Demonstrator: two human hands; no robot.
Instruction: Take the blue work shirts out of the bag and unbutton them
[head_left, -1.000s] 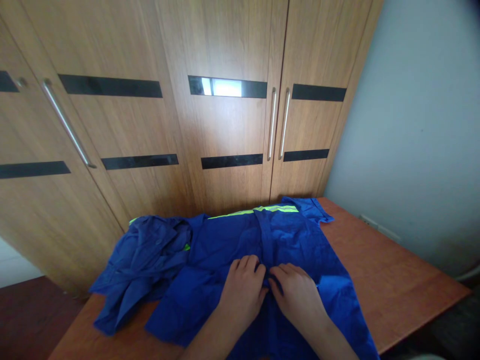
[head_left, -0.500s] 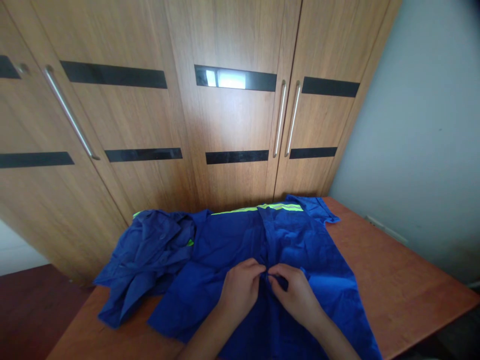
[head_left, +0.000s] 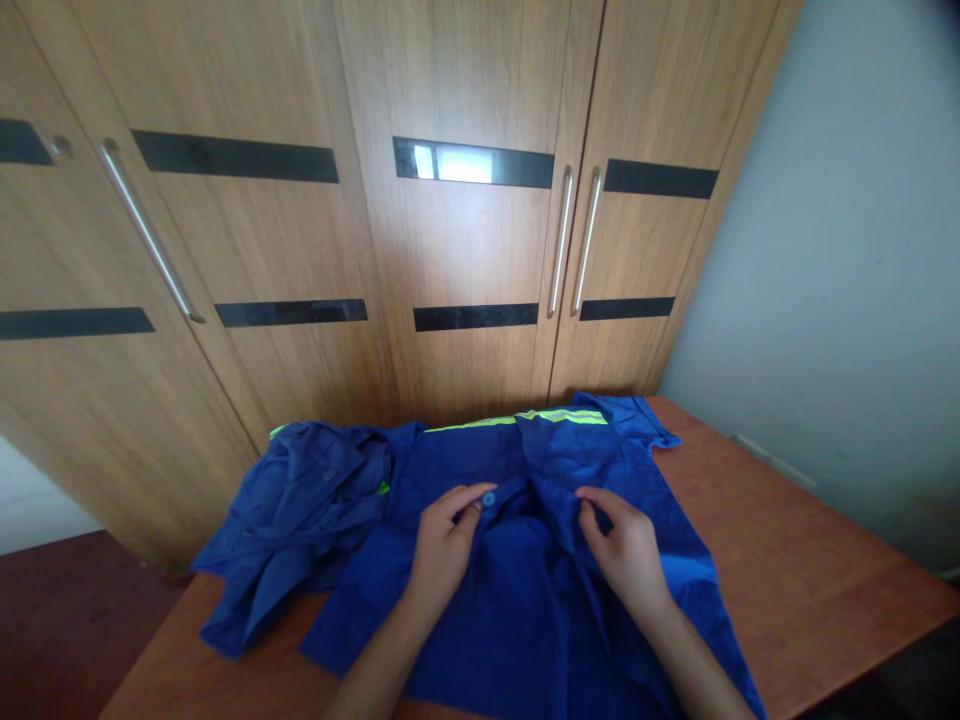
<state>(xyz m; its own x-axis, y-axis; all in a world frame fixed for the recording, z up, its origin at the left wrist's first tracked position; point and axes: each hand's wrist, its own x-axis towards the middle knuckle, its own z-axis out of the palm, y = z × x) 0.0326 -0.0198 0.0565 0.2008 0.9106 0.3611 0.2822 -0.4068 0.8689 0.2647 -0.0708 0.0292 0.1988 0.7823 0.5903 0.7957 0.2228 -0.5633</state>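
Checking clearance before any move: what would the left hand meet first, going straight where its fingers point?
Past the pinched cloth edge bearing a round blue button, the left hand would probably meet the blue cloth garment's opposite front flap; depth is unclear.

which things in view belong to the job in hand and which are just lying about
In hand:
- spread blue garment, pinched by left hand and right hand
- its button, by the left fingertips
- table beneath

Just about:
- bunched blue cloth, touched by neither hand
- wooden cupboard behind
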